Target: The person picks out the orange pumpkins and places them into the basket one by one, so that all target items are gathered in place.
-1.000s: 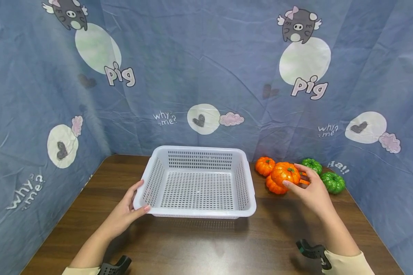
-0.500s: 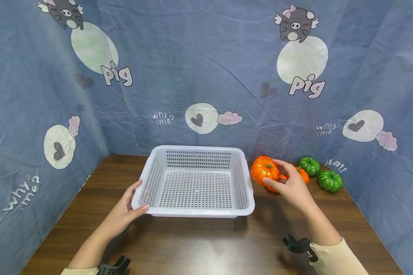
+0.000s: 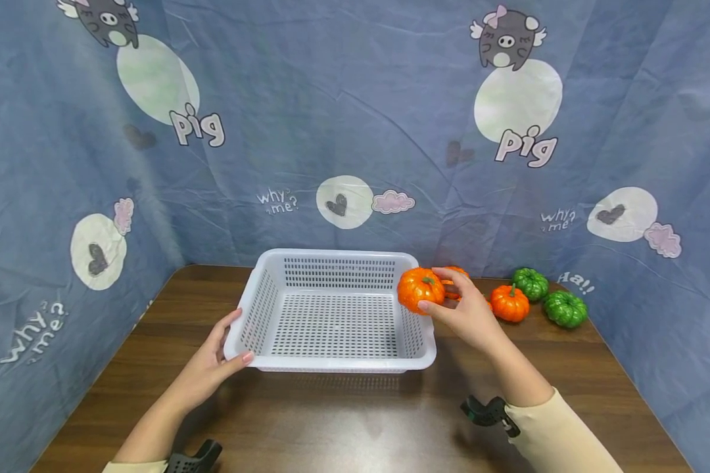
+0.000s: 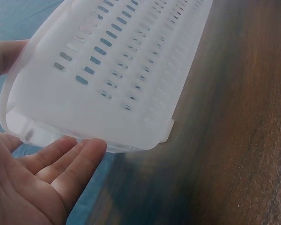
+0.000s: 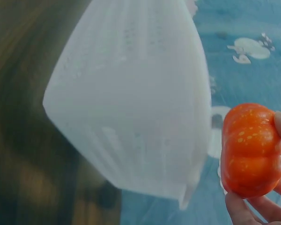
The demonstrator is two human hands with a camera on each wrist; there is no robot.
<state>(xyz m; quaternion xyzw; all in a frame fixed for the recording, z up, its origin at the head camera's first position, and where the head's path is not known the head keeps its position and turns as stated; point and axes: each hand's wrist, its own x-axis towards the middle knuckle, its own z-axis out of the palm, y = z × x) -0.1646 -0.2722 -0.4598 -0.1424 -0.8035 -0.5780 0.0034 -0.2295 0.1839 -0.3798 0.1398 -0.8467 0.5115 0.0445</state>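
Observation:
A white plastic basket (image 3: 337,362) with slotted walls and floor stands on the wooden table. My left hand (image 3: 208,362) holds its left side near the front corner, thumb on the rim; the left wrist view shows the fingers (image 4: 86,161) under that rim. My right hand (image 3: 470,315) grips a small glossy orange pumpkin (image 3: 420,290) between thumb and fingers. In the head view this pumpkin overlaps the basket's right rim. The right wrist view has the held pumpkin (image 5: 253,154) beside the basket's outer wall (image 5: 131,108), level with its upper edge.
Behind the right hand more orange pumpkin (image 3: 457,270) shows, mostly hidden. Farther right sit another orange pumpkin (image 3: 509,305) and two green pumpkins, one at the back (image 3: 530,284) and one nearer (image 3: 565,309). A blue printed cloth (image 3: 355,118) encloses the table's back and sides.
My right hand has carried the orange pumpkin left, from above the other pumpkins to the basket's right rim. The left hand keeps its hold on the basket, which stays in place.

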